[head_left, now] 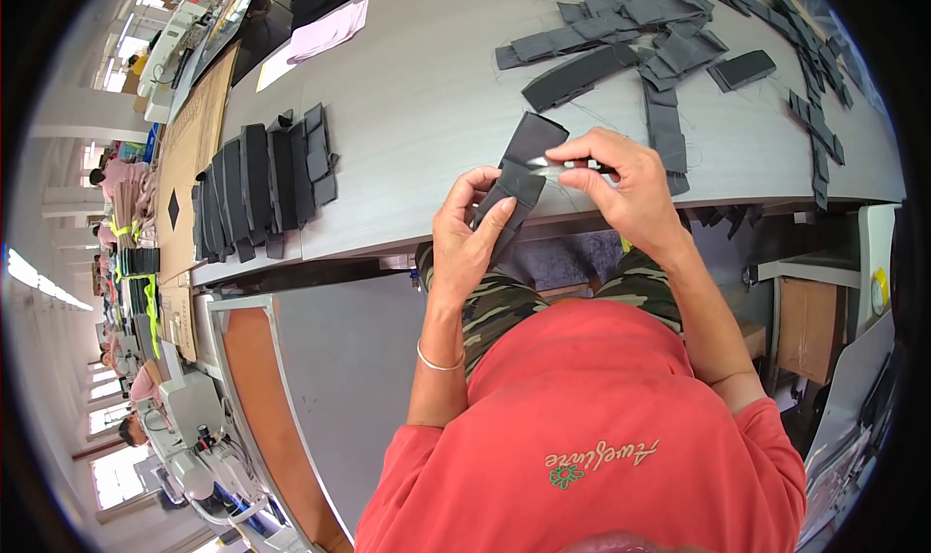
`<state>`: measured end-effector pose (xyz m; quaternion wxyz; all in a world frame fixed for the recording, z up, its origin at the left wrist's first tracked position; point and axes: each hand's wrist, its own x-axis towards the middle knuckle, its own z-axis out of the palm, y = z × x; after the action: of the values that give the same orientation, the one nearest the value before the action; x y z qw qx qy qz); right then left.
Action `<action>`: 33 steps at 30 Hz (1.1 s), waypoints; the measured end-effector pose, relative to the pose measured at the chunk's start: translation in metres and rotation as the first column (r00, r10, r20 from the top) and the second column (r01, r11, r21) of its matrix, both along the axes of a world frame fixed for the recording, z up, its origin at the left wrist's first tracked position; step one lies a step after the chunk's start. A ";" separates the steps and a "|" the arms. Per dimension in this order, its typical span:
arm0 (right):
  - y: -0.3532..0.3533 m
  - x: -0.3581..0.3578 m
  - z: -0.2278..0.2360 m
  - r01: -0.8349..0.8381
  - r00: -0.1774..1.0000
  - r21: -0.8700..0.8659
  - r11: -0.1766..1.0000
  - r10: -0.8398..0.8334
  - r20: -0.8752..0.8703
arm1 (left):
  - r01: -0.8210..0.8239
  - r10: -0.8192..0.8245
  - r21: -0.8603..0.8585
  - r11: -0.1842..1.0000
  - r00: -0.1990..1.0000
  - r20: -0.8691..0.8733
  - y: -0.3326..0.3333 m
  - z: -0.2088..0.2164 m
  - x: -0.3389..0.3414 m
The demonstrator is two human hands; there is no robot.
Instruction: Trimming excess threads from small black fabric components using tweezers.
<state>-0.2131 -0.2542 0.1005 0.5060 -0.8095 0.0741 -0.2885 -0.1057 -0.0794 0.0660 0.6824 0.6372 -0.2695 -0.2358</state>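
My left hand (465,233) is closed around a dark grey folded fabric piece (533,138), with the thumb pressed on its near part. The piece is held up at a slant near the table's front edge. In my right hand (628,179) is a pair of thread snips (545,168), pinched between thumb and fingers. Their pale metal blades point left and meet the edge of the fabric. Part of the snips is hidden by the fingers. Fine loose threads hang just below the blades.
On the grey table (407,97), a row of dark fabric pieces (257,184) lies at left. A loose heap of similar pieces (669,48) spreads across the far right, with threads around. Pink papers (330,31) lie far left. A cardboard box (811,328) sits below at right.
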 end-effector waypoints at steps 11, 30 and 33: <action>0.009 0.008 0.007 0.190 0.969 0.272 0.943 -0.225 0.104 | -0.119 0.052 0.144 0.982 0.914 0.403 -0.002 0.013 -0.002; 0.040 0.004 -0.022 -0.010 0.997 0.096 0.995 0.002 0.080 | -0.155 0.103 -0.166 0.974 0.952 -0.287 -0.010 0.006 -0.005; 0.035 0.006 -0.024 -0.024 0.998 0.111 0.994 0.017 0.059 | -0.174 0.114 -0.183 0.968 0.948 -0.298 -0.014 0.009 -0.006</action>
<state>-0.2076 -0.2194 0.0769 0.5553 -0.7719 0.0671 -0.3022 -0.1116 -0.0938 0.0750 0.7919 0.5403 -0.1439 -0.2454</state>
